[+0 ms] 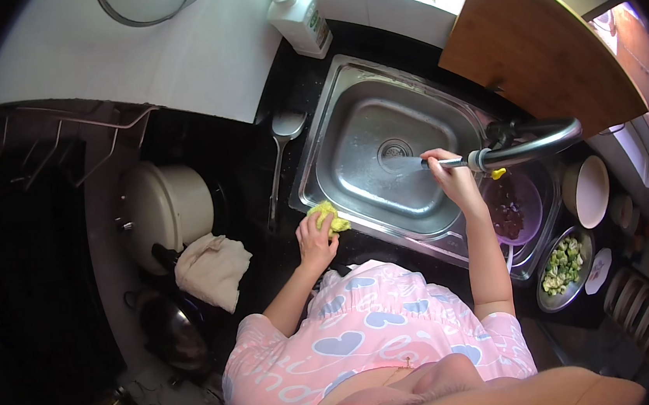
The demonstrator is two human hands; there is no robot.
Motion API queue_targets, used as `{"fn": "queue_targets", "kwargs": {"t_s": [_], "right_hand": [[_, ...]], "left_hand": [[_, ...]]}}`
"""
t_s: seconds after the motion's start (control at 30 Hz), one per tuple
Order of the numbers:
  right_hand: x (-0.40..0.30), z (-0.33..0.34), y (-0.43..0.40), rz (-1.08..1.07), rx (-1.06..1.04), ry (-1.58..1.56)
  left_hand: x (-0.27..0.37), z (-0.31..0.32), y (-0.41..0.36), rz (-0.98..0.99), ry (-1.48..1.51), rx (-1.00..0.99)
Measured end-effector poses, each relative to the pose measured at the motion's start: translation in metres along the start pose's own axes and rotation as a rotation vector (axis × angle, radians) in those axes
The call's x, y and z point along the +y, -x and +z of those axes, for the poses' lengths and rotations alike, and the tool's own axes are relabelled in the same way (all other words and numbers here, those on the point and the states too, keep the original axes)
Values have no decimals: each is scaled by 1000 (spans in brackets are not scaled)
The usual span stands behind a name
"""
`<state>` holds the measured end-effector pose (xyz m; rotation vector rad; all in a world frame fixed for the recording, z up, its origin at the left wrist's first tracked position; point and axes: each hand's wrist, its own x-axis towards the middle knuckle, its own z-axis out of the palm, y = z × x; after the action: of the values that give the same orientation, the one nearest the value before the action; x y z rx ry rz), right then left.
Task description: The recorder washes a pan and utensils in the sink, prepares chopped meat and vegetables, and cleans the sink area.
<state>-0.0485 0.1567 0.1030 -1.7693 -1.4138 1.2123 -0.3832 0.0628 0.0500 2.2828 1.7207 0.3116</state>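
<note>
My left hand [316,242] grips a crumpled yellow cloth [327,217] at the near left corner of the steel sink [354,147]. My right hand [452,177] holds the end of the faucet's spout [455,162] over the basin, and water sprays from it towards the drain [395,152]. Right of that hand, a purple strainer [529,200] with dark reddish pieces inside sits in the smaller basin. A metal ladle [279,166] lies on the black counter, left of the sink.
A lidded pot [192,195] and a beige cloth [214,271] are at the left. Behind the sink stand a white pump bottle [301,23] and a wooden board [526,48]. At the right are a bowl [588,192] and a metal dish [545,300] of chopped green vegetables.
</note>
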Motion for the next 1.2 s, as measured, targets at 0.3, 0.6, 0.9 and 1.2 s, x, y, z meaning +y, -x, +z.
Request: {"fn": "queue_targets", "kwargs": {"t_s": [0.3,0.6,0.9,1.2], "right_hand": [[-11,-17,4,-65,43,163],[44,-9,67,143,68,-112],[89,15,49,215,27,-161],[79,19,20,209,-24,-54]], "left_hand": [[36,1,-198,52,376,488],[44,131,-407,-67,7,234],[159,149,-361,435,170,124],[197,185,-343,1137,152,-3]]}}
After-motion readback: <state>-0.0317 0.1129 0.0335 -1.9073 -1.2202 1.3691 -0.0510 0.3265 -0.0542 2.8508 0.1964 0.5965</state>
